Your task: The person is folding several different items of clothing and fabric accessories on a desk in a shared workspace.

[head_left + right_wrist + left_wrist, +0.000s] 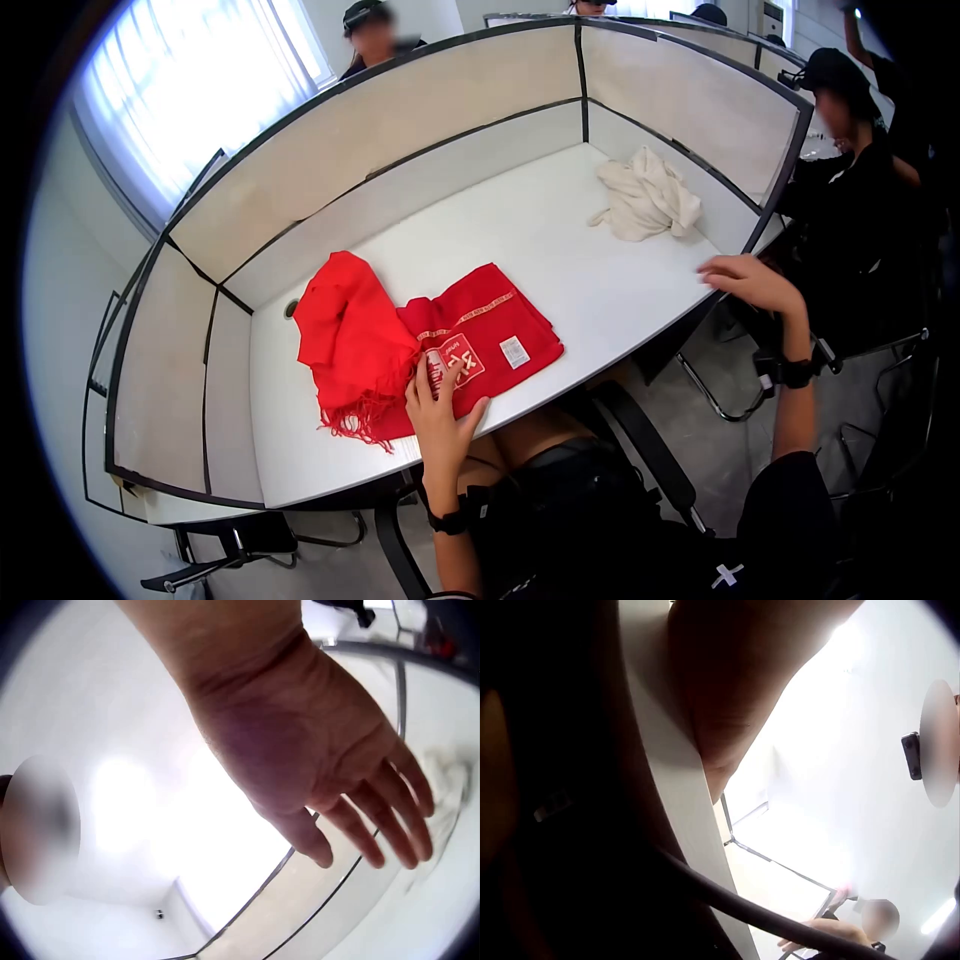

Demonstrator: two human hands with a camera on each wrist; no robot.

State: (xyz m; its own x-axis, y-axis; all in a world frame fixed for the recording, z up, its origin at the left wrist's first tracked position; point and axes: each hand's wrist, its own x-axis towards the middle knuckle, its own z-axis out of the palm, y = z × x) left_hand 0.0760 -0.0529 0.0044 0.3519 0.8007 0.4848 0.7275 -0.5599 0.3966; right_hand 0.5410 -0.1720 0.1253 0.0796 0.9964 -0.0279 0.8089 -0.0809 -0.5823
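Observation:
A folded dark red cloth (515,318), with a gold patterned band, a printed patch and a white label, lies flat near the desk's front edge. My left hand (437,420) rests on its near left part, fingers extended over the patch. Just left of it, a bright red fringed scarf (350,315) lies in a loose heap. In the head view my right hand (757,284) is at the desk's right end, holding nothing; the right wrist view shows that hand (300,742) with fingers spread. A crumpled off-white cloth (648,195) lies beyond it.
Low partition panels (400,150) enclose the back and sides of the white desk (480,235). A chair armrest (645,455) stands by the front edge. One person (845,180) is close on the right, and others are beyond the panels.

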